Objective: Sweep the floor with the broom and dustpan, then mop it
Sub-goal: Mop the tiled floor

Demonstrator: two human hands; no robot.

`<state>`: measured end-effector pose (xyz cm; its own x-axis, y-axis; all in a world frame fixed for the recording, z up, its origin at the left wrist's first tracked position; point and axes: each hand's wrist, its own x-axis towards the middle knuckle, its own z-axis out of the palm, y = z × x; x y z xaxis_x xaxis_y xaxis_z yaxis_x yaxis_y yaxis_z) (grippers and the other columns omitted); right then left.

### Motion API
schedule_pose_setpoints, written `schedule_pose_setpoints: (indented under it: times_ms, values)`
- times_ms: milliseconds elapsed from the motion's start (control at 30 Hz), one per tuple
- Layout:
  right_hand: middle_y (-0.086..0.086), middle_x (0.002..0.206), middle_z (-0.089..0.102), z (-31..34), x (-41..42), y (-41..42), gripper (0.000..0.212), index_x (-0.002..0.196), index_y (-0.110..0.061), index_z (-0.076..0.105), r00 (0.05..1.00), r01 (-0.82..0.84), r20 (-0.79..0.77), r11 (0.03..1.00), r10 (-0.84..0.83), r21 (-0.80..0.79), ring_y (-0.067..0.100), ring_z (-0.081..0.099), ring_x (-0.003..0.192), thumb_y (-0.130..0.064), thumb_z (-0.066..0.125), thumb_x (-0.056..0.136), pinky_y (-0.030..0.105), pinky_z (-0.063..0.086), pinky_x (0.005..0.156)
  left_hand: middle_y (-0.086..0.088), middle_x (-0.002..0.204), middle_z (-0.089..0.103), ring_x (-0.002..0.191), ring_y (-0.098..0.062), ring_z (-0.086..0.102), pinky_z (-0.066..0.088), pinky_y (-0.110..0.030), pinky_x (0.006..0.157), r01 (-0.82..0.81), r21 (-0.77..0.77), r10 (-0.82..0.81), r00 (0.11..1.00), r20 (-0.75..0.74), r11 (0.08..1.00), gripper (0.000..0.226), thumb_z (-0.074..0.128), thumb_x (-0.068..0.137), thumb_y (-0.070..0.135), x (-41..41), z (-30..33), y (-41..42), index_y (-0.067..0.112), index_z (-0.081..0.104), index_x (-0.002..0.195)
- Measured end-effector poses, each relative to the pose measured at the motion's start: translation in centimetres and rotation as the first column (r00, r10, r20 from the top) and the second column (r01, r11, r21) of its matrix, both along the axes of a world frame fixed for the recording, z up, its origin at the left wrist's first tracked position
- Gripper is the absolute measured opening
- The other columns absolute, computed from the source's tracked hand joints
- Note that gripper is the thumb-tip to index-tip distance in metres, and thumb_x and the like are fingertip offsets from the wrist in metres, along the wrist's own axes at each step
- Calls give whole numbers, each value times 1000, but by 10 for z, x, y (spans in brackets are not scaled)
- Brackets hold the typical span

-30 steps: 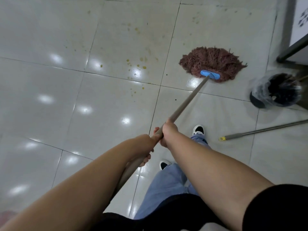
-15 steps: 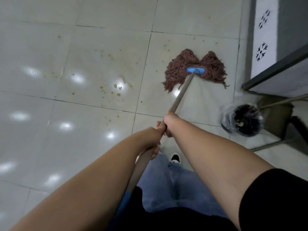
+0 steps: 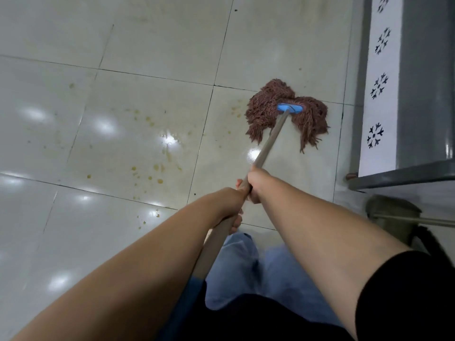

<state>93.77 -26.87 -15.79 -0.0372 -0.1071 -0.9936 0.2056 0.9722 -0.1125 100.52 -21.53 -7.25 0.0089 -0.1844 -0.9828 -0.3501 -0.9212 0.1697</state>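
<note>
Head view: looking down along both forearms to a mop on a pale tiled floor (image 3: 138, 40).
Mop head: a reddish-brown mass of yarn strands (image 3: 267, 108) lying on the floor at about 1 o'clock from the hands; the strands part into two lobes, with loose ends trailing back toward the person at either side of the pole.
Clamp: a bright blue plastic bar (image 3: 289, 108) sits across the top of the strands, where the pole joins.
Pole: a plain greyish-tan shaft (image 3: 272, 139) running from the clamp down toward 7 o'clock, passing through both hands and on between the arms.
Right hand (image 3: 256, 184): fingers curled round the pole, the grip nearer the mop head.
Left hand (image 3: 234, 205): wrapped round the pole just behind the right hand, fingertips showing under the shaft.
Floor marks: yellow-brown spots and smears (image 3: 152, 173) scattered at 9 to 10 o'clock of the hands, to the left of the mop head; the mop does not touch them.
Right side: a grey panel with a white strip of dark snowflake-like motifs (image 3: 376, 87) stands at 2 o'clock, just beside the mop head.
Lower frame: blue jeans (image 3: 248, 269) and a black sleeve (image 3: 406, 299).
</note>
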Motion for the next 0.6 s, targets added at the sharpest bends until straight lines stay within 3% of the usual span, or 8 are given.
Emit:
schedule_pose_setpoints:
  times_ms: [100, 267, 400, 600]
  values:
    - [11, 42, 56, 2, -19, -45, 46, 76, -8, 39, 999, -4, 37, 1000, 5, -13, 15, 48, 20, -50, 38, 96, 20, 41, 26, 0, 32, 39, 21, -11, 35, 36, -10, 35, -21, 25, 20, 1000, 18, 999, 61, 30, 90, 64, -14, 9, -46, 6, 43, 76]
    - [18, 43, 60, -20, -59, -135, 51, 84, -1, 41, 982, 157, 110, 987, -153, -26, 23, 59, 37, -49, 32, 98, 32, 53, 36, -6, 43, 44, 25, -13, 39, 35, -13, 35, -57, 23, 56, 998, 37, 998, 49, 33, 96, 47, -41, 6, -107, 4, 47, 76]
    - [10, 65, 52, -39, -65, -191, 30, 96, -8, 45, 994, 61, 84, 996, -66, 63, 17, 50, 53, -37, 37, 98, 24, 48, 42, -7, 58, 50, 38, -14, 44, 35, -14, 33, -1, 28, -4, 987, 159, 1000, 47, 36, 95, 47, -52, -13, -150, 5, 50, 79]
    - [11, 65, 50, -41, -97, -268, 20, 107, -11, 42, 996, -90, -32, 995, 88, -39, 17, 47, 53, -27, 31, 101, 28, 43, 50, -6, 55, 47, 39, -15, 40, 35, -14, 37, -123, 35, 118, 986, 115, 992, 47, 40, 94, 46, -95, -42, -225, 7, 45, 69]
